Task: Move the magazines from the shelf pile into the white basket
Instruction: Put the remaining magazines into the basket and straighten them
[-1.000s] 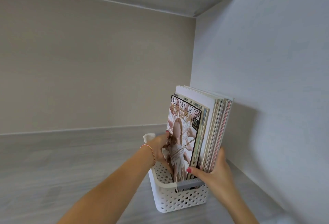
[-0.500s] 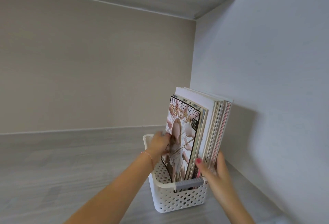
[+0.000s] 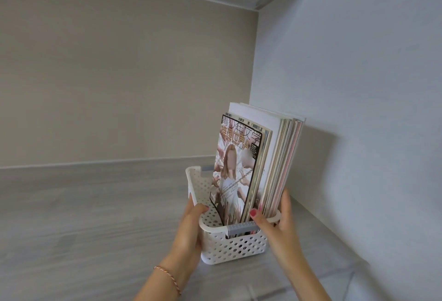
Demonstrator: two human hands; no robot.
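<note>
1. Since a second ago my left hand has dropped from the front magazine cover to the white basket, lower centre of frame, and now grips its left rim.
2. My right hand clasps the basket's right corner, thumb pressed against the magazines.
3. All the magazines stand upright inside the basket on the grey shelf.
</note>
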